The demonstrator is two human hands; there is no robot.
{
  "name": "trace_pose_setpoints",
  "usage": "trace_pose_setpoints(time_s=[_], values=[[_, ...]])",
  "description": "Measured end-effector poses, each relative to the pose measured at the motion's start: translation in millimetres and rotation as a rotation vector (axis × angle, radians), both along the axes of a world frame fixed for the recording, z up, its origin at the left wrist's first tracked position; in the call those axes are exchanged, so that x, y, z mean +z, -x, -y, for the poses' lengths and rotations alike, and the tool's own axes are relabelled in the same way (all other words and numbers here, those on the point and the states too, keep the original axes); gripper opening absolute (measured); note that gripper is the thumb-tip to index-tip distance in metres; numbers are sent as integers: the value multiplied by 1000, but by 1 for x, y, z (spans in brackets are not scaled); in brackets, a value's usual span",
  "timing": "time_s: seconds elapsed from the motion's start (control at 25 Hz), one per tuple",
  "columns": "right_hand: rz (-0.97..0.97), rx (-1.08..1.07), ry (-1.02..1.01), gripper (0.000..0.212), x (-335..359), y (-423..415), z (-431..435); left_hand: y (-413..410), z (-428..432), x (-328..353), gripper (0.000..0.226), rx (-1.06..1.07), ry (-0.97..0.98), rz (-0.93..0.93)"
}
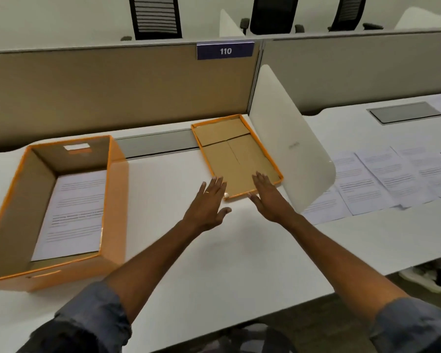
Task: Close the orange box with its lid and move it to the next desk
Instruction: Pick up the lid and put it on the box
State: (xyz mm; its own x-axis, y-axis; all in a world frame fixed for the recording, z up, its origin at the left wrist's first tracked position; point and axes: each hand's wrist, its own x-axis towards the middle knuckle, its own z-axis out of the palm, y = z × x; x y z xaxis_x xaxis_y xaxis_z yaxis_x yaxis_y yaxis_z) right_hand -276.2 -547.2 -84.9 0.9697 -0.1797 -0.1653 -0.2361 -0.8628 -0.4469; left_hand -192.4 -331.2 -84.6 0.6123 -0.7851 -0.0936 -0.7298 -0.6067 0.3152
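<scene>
Both hands reach out flat, fingers spread and gripping nothing — the left hand (206, 205) just short of the lid (236, 155), the right hand (269, 197) over its near rim. The lid lies upside down at 12 o'clock, brown cardboard edged orange. At 9 o'clock the open box (54, 210) holds a printed sheet (71, 212). Beyond, a sign (225, 50) reads "110".

Rolled dark denim sleeves (97, 309), bare forearms, 1 ring (207, 192)
</scene>
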Motion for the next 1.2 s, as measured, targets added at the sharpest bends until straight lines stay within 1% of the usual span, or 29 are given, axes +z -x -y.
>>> trace_pose_setpoints(time_s=[0.2,0.36,0.52,0.6,0.68,0.8,0.88,0.96,1.04,1.12,1.2], values=[[-104,77,45,68,-39,-13,51,-1,63,-40,75,41,-120,-80],[-167,113,57,69,-70,-24,68,-9,89,-69,63,35,-178,-88],[-209,160,151,72,-90,-25,68,-9,87,-86,61,68,-190,-124],[-190,150,215,74,-93,-20,61,-3,75,-90,61,79,-188,-142],[-180,165,215,75,-91,-13,51,3,64,-90,61,98,-166,-161],[-176,224,175,75,-89,5,37,17,41,-87,61,132,-135,-189],[-141,221,74,73,-82,13,42,30,22,-83,62,189,-75,-279],[-49,115,-123,73,-73,13,55,44,9,-78,62,299,71,-424],[-24,-31,-236,77,-66,2,72,44,8,-74,63,457,239,-504],[-124,-147,-287,87,-62,-14,86,31,20,-69,67,634,320,-549],[-243,-197,-355,100,-62,-27,89,16,32,-64,75,773,350,-605]])
